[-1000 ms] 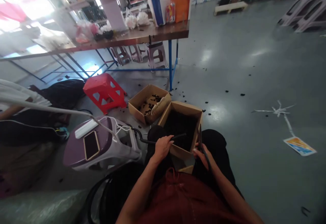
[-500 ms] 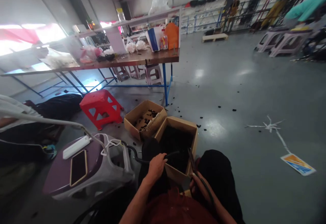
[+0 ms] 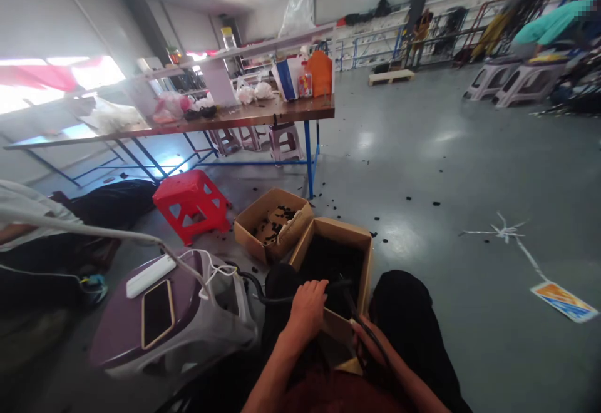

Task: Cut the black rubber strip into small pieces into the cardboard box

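My left hand [image 3: 308, 306] is closed around a black flexible strip [image 3: 277, 300], which runs from the purple stool's side across my knee and out past my fingers. Closed on dark scissors [image 3: 353, 306], my right hand [image 3: 373, 341] is near my right knee. The blades meet or nearly meet the strip's free end; the dark background hides whether they touch. Below both hands, between my knees, an open cardboard box [image 3: 367, 269] holds a mass of black material. Beside it a second cardboard box [image 3: 248, 241] contains loose black pieces.
At left a purple stool [image 3: 113, 331] bears a phone [image 3: 158, 314] and a white power strip [image 3: 150, 275]. Beyond are a red stool [image 3: 190, 197] and a long table [image 3: 300, 111]. Black scraps and a tagged white tie [image 3: 563, 300] lie on the floor. Other people work nearby.
My left hand has moved right, closer to the scissors. The blades, apart from the strip before, now reach its free end. The whole view has shifted slightly.
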Demonstrator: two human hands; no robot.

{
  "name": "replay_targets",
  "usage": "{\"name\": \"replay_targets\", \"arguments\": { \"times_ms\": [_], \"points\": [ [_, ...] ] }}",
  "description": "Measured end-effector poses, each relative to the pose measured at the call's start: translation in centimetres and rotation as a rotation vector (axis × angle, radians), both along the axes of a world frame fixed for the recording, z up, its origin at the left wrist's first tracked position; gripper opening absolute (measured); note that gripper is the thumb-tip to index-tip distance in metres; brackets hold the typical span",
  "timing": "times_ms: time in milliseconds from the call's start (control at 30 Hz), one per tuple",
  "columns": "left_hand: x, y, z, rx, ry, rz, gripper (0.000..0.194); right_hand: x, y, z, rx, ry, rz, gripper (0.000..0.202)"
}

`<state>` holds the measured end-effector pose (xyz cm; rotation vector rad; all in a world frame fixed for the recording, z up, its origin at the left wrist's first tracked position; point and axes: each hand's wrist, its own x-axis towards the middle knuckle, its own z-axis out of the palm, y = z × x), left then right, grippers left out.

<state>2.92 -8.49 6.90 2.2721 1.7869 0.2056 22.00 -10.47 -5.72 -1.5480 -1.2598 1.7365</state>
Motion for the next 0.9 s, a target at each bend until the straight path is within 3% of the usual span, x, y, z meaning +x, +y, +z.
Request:
{"name": "replay_targets", "arguments": {
  "times_ms": [167,300,567,733,900],
  "points": [
    [0.0,-2.2,0.4,-0.06,-0.175,0.076,0.034,-0.5,0.7,0.0,0.073,0.012,0.042,0.061],
    [-0.2,-2.6,1.2,-0.054,-0.257,0.149,0.036,-1.1,1.2,-0.3,0.119,0.013,0.05,0.059],
    [0.0,-2.0,2.7,-0.139,-0.127,0.107,0.03,-2.0,2.5,-0.2,0.137,0.033,0.06,0.058],
    [0.4,-1.7,2.2,-0.161,-0.228,0.156,0.031,-2.3,2.9,0.2,0.149,0.064,0.078,0.06],
    [-1.2,0.5,1.3,-0.013,-0.371,0.283,0.033,-2.1,2.1,0.1,0.079,0.073,0.004,0.057]
  ]
}}
